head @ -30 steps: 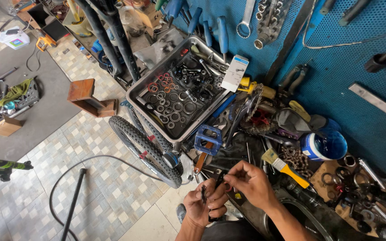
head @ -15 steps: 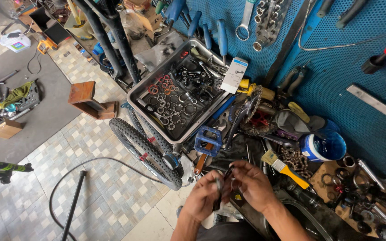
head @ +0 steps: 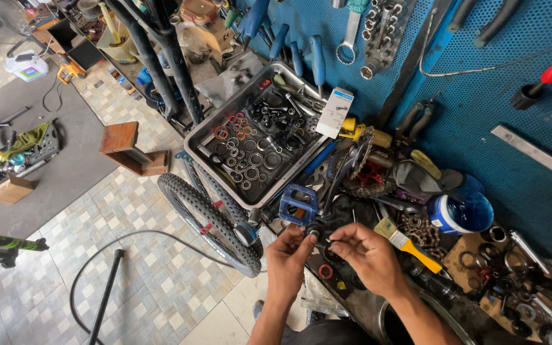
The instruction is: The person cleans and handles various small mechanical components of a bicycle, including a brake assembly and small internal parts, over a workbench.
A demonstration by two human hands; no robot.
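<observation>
Left hand (head: 287, 254) and right hand (head: 364, 254) meet over the cluttered bench (head: 352, 300), fingertips pinching a small dark ring-shaped metal part (head: 319, 235) just below the blue flat bicycle pedal (head: 298, 207).

Risk, judged: fingertip-only grip; a slip would lose the part among loose pieces or onto the tiled floor (head: 161, 281).

Orientation: part mostly hidden; long axis cannot be told.

The small dark part (head: 319, 235) is mostly hidden between the fingers (head: 338, 241).
</observation>
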